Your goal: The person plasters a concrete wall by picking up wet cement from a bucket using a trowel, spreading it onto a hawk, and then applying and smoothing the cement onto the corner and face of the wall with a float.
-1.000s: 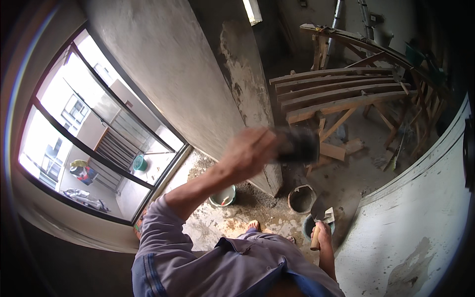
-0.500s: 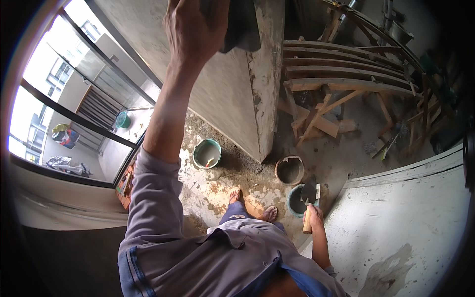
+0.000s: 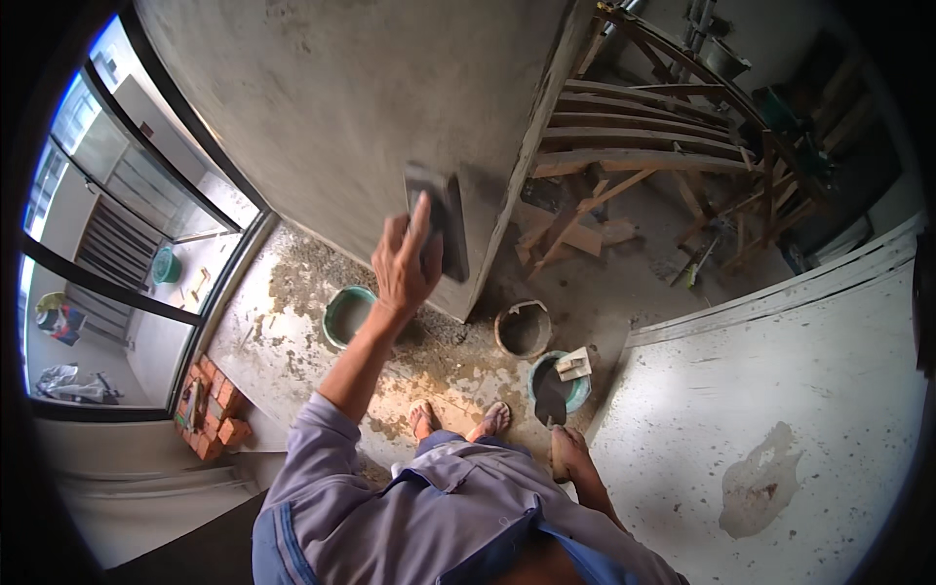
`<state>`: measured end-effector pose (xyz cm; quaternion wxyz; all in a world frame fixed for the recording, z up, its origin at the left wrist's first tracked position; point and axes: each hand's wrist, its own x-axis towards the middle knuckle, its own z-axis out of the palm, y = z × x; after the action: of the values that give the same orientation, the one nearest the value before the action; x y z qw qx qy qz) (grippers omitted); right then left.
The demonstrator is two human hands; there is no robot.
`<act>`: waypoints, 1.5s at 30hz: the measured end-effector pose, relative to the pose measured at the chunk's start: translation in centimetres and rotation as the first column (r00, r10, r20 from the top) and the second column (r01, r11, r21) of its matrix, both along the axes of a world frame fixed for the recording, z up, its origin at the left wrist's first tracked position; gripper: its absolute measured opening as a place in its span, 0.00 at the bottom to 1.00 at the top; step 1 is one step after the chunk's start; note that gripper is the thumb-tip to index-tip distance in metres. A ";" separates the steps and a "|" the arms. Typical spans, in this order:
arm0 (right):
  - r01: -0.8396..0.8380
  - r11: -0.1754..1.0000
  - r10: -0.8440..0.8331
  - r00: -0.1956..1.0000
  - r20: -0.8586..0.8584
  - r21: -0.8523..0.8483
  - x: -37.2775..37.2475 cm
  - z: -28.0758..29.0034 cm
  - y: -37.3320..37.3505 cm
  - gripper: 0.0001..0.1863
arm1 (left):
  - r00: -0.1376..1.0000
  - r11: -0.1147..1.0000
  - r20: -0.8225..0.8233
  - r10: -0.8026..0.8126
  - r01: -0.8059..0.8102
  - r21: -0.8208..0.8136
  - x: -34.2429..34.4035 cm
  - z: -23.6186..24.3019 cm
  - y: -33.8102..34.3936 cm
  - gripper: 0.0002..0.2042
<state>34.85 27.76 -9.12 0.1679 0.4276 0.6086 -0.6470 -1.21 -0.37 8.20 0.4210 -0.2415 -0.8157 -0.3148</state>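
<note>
Dark grey, flat, long float (image 3: pixel 451 234): up in front of the smooth grey plaster wall (image 3: pixel 341 97), near its corner edge; you can't tell here if the two touch.
How it feels: it looks stiff and not too heavy, but it may drag if the wall is wet and sticky.
Where to hold: the middle of its back should be best; a tip could let an edge dig in.
Left grip (image 3: pixel 403 268): pinching the float from behind, one finger laid along its back.
Right grip (image 3: pixel 568 453): wrapped round the handle of a dark, wide-bladed trowel (image 3: pixel 552 400), low by your side.
Round green bucket (image 3: pixel 586 394): under the trowel's blade, a pale, blocky tool (image 3: pixel 573 364) at its rim.
Round dark bucket with a brown rim (image 3: pixel 499 336): just beside it on the floor.
</note>
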 end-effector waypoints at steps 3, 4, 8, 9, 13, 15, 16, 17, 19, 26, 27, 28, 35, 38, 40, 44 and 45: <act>-0.064 0.997 0.062 0.997 -0.052 -0.034 -0.5 1.2 -1.2 0.15 | 0.949 0.980 -0.287 -0.129 0.167 0.111 -3.1 14.0 1.8 0.30; -0.071 0.997 0.070 0.996 -0.063 -0.021 -1.2 2.9 -2.2 0.14 | 0.918 0.975 -0.367 -0.151 0.199 0.097 -5.0 18.7 2.5 0.29; -0.025 0.999 0.022 0.996 -0.084 -0.031 -2.7 5.3 -5.4 0.14 | 0.938 0.983 -0.322 -0.131 0.166 0.083 -5.8 15.6 3.4 0.29; -0.022 0.999 0.020 0.997 -0.079 -0.027 -2.5 5.2 -5.7 0.14 | 0.960 0.987 -0.247 -0.131 0.149 0.060 -5.2 12.4 3.5 0.30; 0.029 0.998 -0.025 0.997 -0.071 0.051 -2.6 6.6 -7.4 0.13 | 0.982 0.967 0.084 -0.170 0.183 -0.180 -3.3 -5.9 -0.1 0.33; 0.052 0.993 -0.043 0.995 -0.086 0.102 -2.6 7.3 -7.9 0.14 | 0.965 0.972 0.211 -0.153 0.185 -0.142 -1.3 -11.9 -2.7 0.32; 0.051 0.991 -0.038 0.994 -0.104 0.120 -2.1 7.3 -7.8 0.14 | 0.958 0.971 0.231 -0.168 0.202 -0.130 -0.6 -11.0 -2.9 0.32; 0.044 0.990 -0.028 0.993 -0.114 0.133 -1.8 7.3 -7.8 0.15 | 0.950 0.969 0.259 -0.177 0.213 -0.121 0.2 -9.2 -3.7 0.31; 0.020 0.991 -0.010 0.997 -0.078 0.135 -2.4 7.9 -8.0 0.14 | 0.959 0.969 0.144 -0.244 0.248 -0.010 0.2 -1.2 -2.9 0.32; -0.027 0.996 0.036 0.994 -0.100 0.082 -4.2 7.1 -8.1 0.12 | 0.932 0.957 -0.255 -0.256 0.281 0.067 -5.0 17.4 2.1 0.30; -0.038 0.997 0.045 0.994 -0.104 0.065 -3.7 6.6 -7.9 0.12 | 0.944 0.967 -0.233 -0.233 0.251 0.053 -5.4 16.8 2.5 0.29; -0.041 0.998 0.046 0.993 -0.112 0.044 -3.3 6.0 -7.8 0.12 | 0.912 0.967 -0.353 -0.206 0.245 0.068 -6.0 14.9 2.9 0.29; 0.012 0.995 -0.020 0.997 0.079 0.102 -0.9 6.8 -8.9 0.15 | 0.947 0.932 0.240 -0.213 0.271 -0.242 -1.6 -10.0 -1.9 0.29; 0.033 0.994 -0.038 0.998 0.041 0.101 -0.9 6.1 -7.2 0.16 | 0.960 0.959 0.200 -0.198 0.231 -0.162 -1.1 -6.0 -2.7 0.31; -0.054 0.993 0.060 0.997 -0.054 0.106 -1.2 0.9 -4.4 0.16 | 0.973 0.978 0.128 -0.194 0.201 -0.047 -2.1 4.0 -2.0 0.31; -0.042 0.992 0.057 0.991 -0.119 0.121 -4.0 1.2 -2.5 0.16 | 0.922 0.960 -0.290 -0.258 0.279 0.030 -3.5 26.5 1.5 0.28; -0.078 0.991 0.095 0.984 -0.154 0.112 -4.4 0.2 -1.7 0.15 | 0.792 0.956 -0.566 -0.226 0.292 0.028 -5.2 29.9 2.5 0.27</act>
<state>30.44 26.09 -8.91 0.1240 0.3561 0.6714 -0.6379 -6.46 2.16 38.14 0.6061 -0.4078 -0.5971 -0.3313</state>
